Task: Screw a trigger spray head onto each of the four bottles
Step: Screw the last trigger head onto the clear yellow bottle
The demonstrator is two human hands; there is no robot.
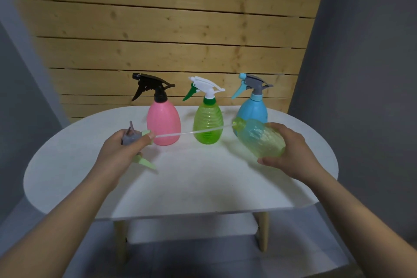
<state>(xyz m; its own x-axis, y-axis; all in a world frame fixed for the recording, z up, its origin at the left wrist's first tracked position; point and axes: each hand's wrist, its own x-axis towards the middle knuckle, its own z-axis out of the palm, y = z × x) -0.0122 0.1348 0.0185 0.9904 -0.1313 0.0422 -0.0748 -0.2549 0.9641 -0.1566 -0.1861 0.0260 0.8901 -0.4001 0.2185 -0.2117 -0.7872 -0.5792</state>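
My left hand [123,150] grips a grey and pale green trigger spray head [133,137]; its clear dip tube [191,132] runs right toward the mouth of a pale green bottle [259,139]. My right hand [288,153] holds that bottle tilted on its side above the table, neck pointing left. The tube's tip is at the bottle mouth. Behind stand a pink bottle [163,123] with a black spray head, a green bottle [208,123] with a white and green head, and a blue bottle [252,108] with a grey and blue head.
The white oval table [180,183] has wooden legs. A wooden slat panel [171,29] stands behind the bottles, with grey walls on both sides.
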